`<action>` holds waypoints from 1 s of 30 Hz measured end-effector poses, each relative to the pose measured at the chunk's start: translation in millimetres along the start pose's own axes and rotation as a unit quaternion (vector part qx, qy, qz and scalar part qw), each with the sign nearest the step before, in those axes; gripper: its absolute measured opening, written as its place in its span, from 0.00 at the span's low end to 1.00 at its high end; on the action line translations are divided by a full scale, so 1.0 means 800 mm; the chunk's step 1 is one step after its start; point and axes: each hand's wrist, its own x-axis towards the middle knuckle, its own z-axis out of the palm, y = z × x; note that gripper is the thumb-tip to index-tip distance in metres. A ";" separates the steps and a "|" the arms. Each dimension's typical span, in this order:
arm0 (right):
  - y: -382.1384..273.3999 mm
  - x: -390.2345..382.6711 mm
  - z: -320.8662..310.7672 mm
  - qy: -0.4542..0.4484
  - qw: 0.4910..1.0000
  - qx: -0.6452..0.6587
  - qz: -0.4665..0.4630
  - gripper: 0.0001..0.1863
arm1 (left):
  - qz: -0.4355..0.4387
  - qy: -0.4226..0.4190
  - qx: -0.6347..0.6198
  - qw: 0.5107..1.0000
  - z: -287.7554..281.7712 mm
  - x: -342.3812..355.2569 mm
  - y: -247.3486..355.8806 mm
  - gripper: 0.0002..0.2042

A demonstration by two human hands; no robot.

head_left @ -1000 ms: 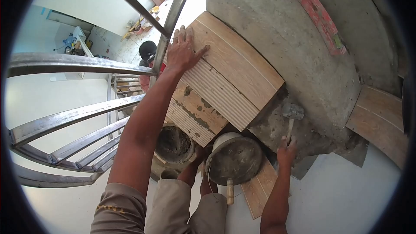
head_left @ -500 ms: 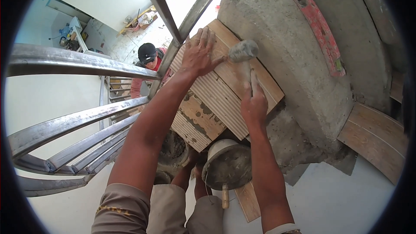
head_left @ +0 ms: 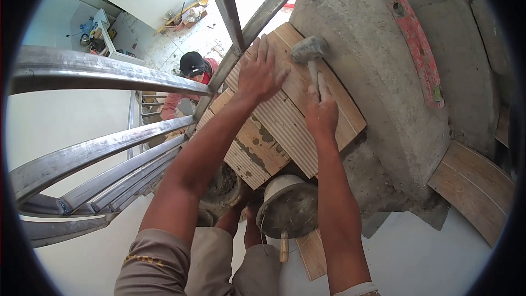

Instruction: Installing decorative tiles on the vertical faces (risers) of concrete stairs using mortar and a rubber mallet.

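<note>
My left hand [head_left: 260, 74] rests with fingers stretched out on a wood-look tile [head_left: 342, 115] beside the railing post. In my right hand [head_left: 322, 107] is the handle of a grey rubber mallet [head_left: 309, 48], its head over the upper part of that tile. Under my hands and toward me are ribbed strips [head_left: 287, 142] and a plank smeared with mortar [head_left: 255, 142]. Below them sit a bucket [head_left: 211, 186] of mortar and a pale basin [head_left: 287, 208] with a wooden-handled tool [head_left: 284, 246].
Metal railing bars [head_left: 98, 148] fill the left. Beyond them a co-worker [head_left: 194, 68] in red works lower down. On the right are rough concrete steps [head_left: 394, 148], a red level [head_left: 416, 55] and more wood-look tiles [head_left: 474, 186]. A loose plank [head_left: 312, 255] lies below the basin.
My right hand has raised the mallet from beside the basin up onto the tile, near my left hand. The view has shifted slightly; my left hand still lies on the tile.
</note>
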 end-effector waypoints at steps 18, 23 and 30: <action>-0.022 0.029 0.039 0.069 0.984 -0.100 -0.127 0.27 | 0.023 0.000 -0.023 0.999 -0.007 -0.054 0.014 0.51; -0.010 0.030 0.048 0.079 0.975 -0.124 -0.167 0.26 | 0.021 0.014 -0.007 1.000 -0.005 -0.053 0.011 0.50; -0.010 0.033 0.038 0.068 0.979 -0.125 -0.149 0.26 | 0.018 0.019 -0.013 1.000 -0.003 -0.052 0.014 0.52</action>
